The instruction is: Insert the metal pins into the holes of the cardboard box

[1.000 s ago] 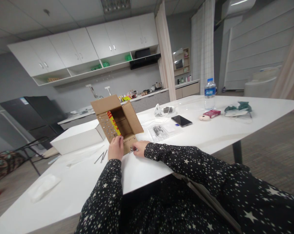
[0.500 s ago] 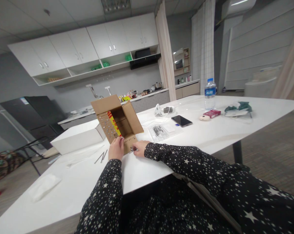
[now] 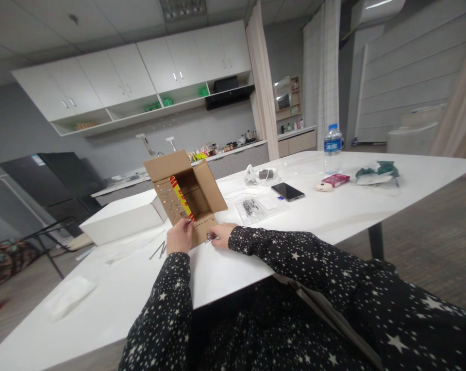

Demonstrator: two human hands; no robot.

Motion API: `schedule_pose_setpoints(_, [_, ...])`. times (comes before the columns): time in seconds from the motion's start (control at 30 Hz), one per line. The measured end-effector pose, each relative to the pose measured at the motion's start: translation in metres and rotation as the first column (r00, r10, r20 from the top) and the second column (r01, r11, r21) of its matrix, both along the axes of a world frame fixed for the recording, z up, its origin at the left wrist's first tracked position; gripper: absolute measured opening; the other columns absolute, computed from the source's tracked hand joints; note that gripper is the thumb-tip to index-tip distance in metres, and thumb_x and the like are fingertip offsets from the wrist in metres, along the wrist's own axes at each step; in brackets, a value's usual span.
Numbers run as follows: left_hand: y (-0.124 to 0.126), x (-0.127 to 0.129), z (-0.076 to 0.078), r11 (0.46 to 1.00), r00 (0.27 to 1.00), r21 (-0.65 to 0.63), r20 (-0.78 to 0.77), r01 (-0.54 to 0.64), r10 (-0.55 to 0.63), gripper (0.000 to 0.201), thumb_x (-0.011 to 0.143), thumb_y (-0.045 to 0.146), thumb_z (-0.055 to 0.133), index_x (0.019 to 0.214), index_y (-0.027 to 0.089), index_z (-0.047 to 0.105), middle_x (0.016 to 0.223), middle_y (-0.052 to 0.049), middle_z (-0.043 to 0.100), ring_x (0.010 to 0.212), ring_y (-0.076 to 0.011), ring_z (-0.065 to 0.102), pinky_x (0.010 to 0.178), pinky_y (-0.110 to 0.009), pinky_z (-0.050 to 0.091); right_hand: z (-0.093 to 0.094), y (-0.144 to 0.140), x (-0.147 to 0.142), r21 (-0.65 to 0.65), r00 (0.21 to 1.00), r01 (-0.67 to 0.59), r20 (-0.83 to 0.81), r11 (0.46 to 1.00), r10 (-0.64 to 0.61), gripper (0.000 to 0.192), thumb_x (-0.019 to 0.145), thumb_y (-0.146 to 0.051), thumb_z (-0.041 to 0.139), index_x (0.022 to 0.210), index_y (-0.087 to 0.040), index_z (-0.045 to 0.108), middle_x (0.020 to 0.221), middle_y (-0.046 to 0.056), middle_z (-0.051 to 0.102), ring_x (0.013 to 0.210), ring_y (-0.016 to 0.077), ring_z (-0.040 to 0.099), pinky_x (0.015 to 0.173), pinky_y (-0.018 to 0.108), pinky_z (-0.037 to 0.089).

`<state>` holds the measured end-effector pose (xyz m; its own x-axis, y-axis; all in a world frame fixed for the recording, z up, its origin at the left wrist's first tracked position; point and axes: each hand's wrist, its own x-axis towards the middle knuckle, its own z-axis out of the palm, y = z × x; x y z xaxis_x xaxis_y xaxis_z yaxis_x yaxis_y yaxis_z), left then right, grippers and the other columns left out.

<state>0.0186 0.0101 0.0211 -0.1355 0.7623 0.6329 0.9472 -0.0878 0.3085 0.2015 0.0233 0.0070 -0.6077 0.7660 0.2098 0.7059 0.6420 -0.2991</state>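
- Cardboard box (image 3: 186, 193) lies open on its side on the table (image 3: 333, 206), little screws stuck along its flap.
- Left hand (image 3: 178, 236) pinches a screw at the flap; right hand (image 3: 219, 234) pinches a small metal piece (image 3: 209, 237) just beside it.

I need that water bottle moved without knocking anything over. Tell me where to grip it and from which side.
Grip the water bottle around its straight middle, at the blue label, below the narrower cap. It stands upright near the table's far edge. Probably come from the near right side: the pink box lies just in front.
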Motion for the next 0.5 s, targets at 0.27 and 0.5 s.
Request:
schedule_pose_setpoints(0.27, [-0.004,-0.009,0.005,0.993,0.990,-0.007,-0.078,-0.118,0.117,0.029,0.081,0.046,0.048,0.077,0.022,0.064,0.080,-0.007,0.071,0.071,-0.0225,0.064,0.063,-0.032,0.046,0.005,-0.004,0.002,-0.001,1.000,-0.010,0.001,1.000,0.010,0.026,0.075,-0.035,0.050,0.094,-0.025,0.063,0.092,0.005,0.068,0.083,0.0222,0.063,0.064,0.029,0.044])
schedule_pose_setpoints(0.5, [-0.012,-0.003,0.001,0.960,0.946,0.084,-0.168,-0.265,0.276,0.033,0.083,0.047,0.043,0.075,0.022,0.064,0.074,-0.008,0.070,0.060,-0.0216,0.059,0.051,-0.030,0.038,-0.002,0.002,0.000,0.012,1.000,-0.011,-0.008,1.000,0.011,0.025,0.075,-0.036,0.051,0.093,-0.025,0.064,0.091,0.005,0.068,0.084,0.0220,0.063,0.065,0.029,0.044])
